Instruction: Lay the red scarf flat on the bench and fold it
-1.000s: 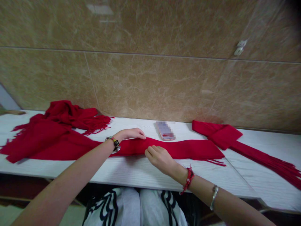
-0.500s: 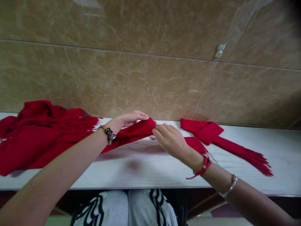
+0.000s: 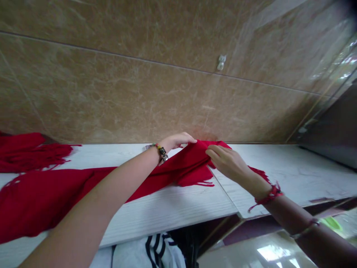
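Largest on my feed was the brown wall (image 3: 125, 93), with the white table (image 3: 167, 212) running along its foot, giving me a long, flat surface to lay cloth out on. The red scarf (image 3: 186, 158) stretched across that table from the lower left to the middle, its wide part resting on the wood and bearing the weight, I judged, so that my hands had only the narrow end to carry. That end was lifted; a fringed corner lay beneath it, though the folds hid whether it was the same piece. A bunched scarf (image 3: 33, 149) sat by the wall at far left, well out of the working stretch. More red cloth (image 3: 220, 143) showed just behind my hands, mostly covered.

My left hand (image 3: 178, 140) was at the far edge and my right hand (image 3: 227, 160) at the near one, a spacing that probably kept the strip spread between them. The left fingers (image 3: 191, 138) were nearly closed, pinching the edge against the thumb. The right fingers (image 3: 213, 150) were curled tight over the cloth; their undersides I couldn't see. Smallest was a white fitting (image 3: 221, 62) on the wall.
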A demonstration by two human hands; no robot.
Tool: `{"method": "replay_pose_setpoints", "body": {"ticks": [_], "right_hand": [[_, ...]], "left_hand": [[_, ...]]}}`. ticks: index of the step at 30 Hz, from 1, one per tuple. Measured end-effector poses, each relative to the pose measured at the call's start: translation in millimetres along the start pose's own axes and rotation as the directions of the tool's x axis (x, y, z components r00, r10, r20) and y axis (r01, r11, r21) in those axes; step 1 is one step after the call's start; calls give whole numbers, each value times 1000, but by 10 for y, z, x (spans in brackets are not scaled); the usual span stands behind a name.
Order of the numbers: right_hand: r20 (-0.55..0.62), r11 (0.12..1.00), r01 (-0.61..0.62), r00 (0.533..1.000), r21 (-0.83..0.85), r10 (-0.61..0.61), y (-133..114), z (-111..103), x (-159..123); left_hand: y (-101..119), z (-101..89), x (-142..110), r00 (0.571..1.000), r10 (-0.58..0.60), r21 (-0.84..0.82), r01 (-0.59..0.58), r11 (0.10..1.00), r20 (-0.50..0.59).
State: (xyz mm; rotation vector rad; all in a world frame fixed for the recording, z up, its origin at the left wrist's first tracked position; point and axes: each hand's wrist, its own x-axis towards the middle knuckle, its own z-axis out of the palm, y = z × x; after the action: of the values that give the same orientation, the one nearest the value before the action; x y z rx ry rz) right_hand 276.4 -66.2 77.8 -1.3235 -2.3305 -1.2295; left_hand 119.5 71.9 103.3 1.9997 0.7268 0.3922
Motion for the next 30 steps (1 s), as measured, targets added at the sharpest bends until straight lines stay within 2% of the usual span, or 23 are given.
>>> {"method": "replay_pose_setpoints", "body": {"ticks": [3,5,7,9,10,11,12,14,18,22,24,26,30], "right_hand": [[98,998,3,995,61,-9,-3,288,-281],[171,993,-2,985,119,-19,-46,458,-419],[223,984,-31,975,174,-9,-96,578,-504],[238,974,-82,971,211,30,-130,644,-545],[233,968,-107,971,226,53,-137,660,-553],[223,961,-130,972,244,74,-137,668,-556],[210,952,-148,973,269,92,-131,669,-555],[185,922,-178,975,343,119,-106,665,-547],[122,826,-251,968,504,220,-45,664,-496],[46,749,-279,948,601,316,-26,669,-402],[74,719,-318,934,618,349,-38,662,-364],[141,706,-360,926,609,351,-61,650,-345],[269,770,-392,918,503,291,-101,601,-350]], "left_hand": [[-129,318,195,998,-14,177,24,984,-57],[-221,491,185,995,8,277,20,961,-100],[-319,603,33,986,58,365,3,931,-156],[-428,645,-240,976,128,462,-33,886,-176],[-485,644,-402,967,215,615,-88,784,-136],[-543,631,-565,966,247,725,-119,678,-73],[-601,611,-719,971,239,799,-124,589,-25],[-708,567,-968,982,191,883,-90,460,1],[-848,527,-1193,991,121,943,12,334,-56],[-861,572,-1263,985,138,938,51,342,-104],[-850,610,-1289,984,124,942,84,325,-131],[-848,642,-1299,986,102,958,97,268,-129],[-869,627,-1263,988,73,972,115,207,-133]]}}
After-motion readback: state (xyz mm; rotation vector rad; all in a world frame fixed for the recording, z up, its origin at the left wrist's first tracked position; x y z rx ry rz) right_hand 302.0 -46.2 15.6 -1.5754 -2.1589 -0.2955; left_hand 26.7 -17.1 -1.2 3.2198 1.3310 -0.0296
